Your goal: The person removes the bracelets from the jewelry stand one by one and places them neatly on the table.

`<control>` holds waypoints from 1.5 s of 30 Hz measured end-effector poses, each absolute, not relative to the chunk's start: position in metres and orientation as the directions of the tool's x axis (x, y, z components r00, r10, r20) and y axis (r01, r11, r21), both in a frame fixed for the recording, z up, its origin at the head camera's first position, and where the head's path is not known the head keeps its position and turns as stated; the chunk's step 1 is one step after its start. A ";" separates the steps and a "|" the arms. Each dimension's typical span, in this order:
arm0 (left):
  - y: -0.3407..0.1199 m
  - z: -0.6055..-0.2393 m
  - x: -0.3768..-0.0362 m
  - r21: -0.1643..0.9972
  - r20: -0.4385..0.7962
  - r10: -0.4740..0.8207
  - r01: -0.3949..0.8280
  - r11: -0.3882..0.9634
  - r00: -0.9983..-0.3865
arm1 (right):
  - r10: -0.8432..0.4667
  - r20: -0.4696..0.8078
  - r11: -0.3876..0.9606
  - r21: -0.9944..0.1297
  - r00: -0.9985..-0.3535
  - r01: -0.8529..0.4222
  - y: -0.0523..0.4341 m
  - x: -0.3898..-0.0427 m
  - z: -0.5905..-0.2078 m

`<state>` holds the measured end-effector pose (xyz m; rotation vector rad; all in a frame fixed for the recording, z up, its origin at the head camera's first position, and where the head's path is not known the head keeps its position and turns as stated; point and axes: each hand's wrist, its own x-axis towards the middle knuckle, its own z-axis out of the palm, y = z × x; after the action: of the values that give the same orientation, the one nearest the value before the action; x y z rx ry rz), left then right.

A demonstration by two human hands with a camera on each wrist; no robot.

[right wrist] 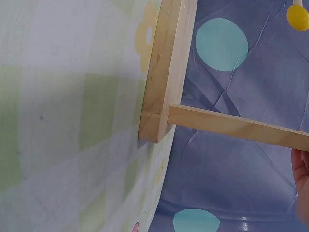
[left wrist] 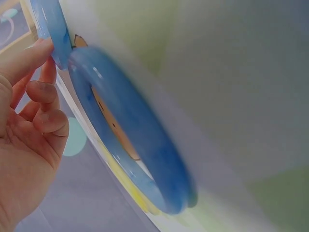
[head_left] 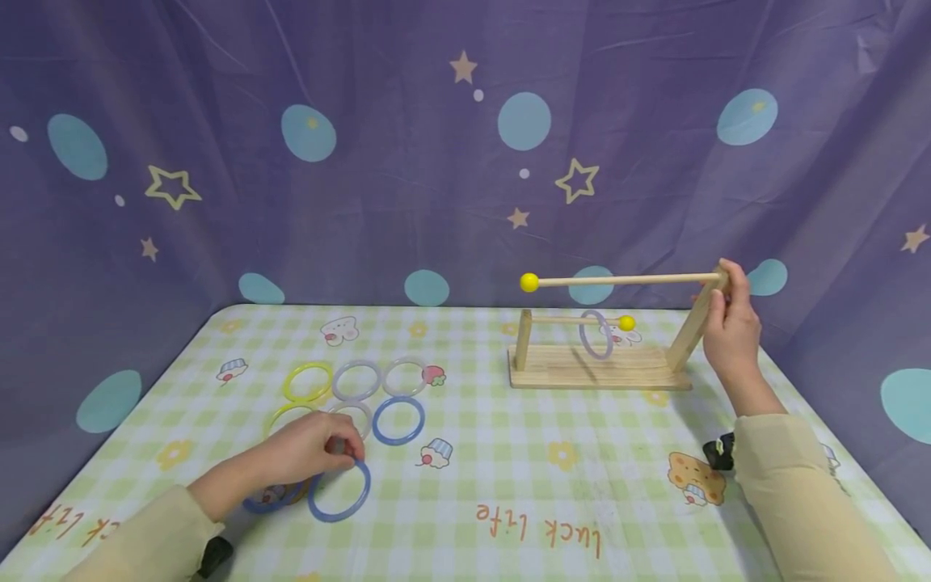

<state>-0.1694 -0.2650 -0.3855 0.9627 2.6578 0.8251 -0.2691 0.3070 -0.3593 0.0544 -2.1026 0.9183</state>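
My left hand (head_left: 309,446) pinches the rim of a blue ring (head_left: 338,519) between thumb and fingertips, low over the front left of the table. In the left wrist view this blue ring (left wrist: 52,26) is at the fingertips, with a second blue ring (left wrist: 145,125) beside it. My right hand (head_left: 733,343) holds the top of the tall post (head_left: 691,327) of a wooden stand, at the right. From that post a long rod (head_left: 625,280) with a yellow ball end reaches left. A light purple ring (head_left: 583,333) hangs on the lower rod (head_left: 556,320).
Left of the stand's base (head_left: 582,380) lie a yellow ring (head_left: 287,384), a purple ring (head_left: 356,363), a clear ring (head_left: 385,377) and another blue ring (head_left: 396,442). My left hand partly covers more rings. A patterned curtain (head_left: 407,202) hangs behind the checked tablecloth (head_left: 502,453).
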 end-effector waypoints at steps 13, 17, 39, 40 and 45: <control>-0.275 -0.388 -0.172 0.574 0.047 0.631 0.538 0.617 -0.775 | 0.267 0.708 0.729 -0.592 -0.654 -0.344 0.306 -0.269 -0.359; -0.275 -0.389 -0.173 0.573 0.056 0.628 0.540 0.616 -0.776 | 0.268 0.708 0.729 -0.592 -0.653 -0.343 0.307 -0.269 -0.360; -0.254 -0.378 -0.181 0.589 0.030 0.630 0.524 0.616 -0.776 | 0.250 0.710 0.732 -0.584 -0.659 -0.352 0.306 -0.268 -0.359; -0.249 -0.377 -0.183 0.586 0.032 0.635 0.529 0.614 -0.772 | 0.250 0.711 0.732 -0.583 -0.657 -0.353 0.306 -0.268 -0.359; -0.214 -0.372 -0.196 0.606 0.061 0.677 0.566 0.559 -0.734 | 0.253 0.717 0.733 -0.580 -0.650 -0.354 0.307 -0.269 -0.360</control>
<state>-0.1963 -0.2136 -0.3721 1.0524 2.6119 0.9192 -0.2686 0.3071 -0.3599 0.0764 -2.0889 0.9130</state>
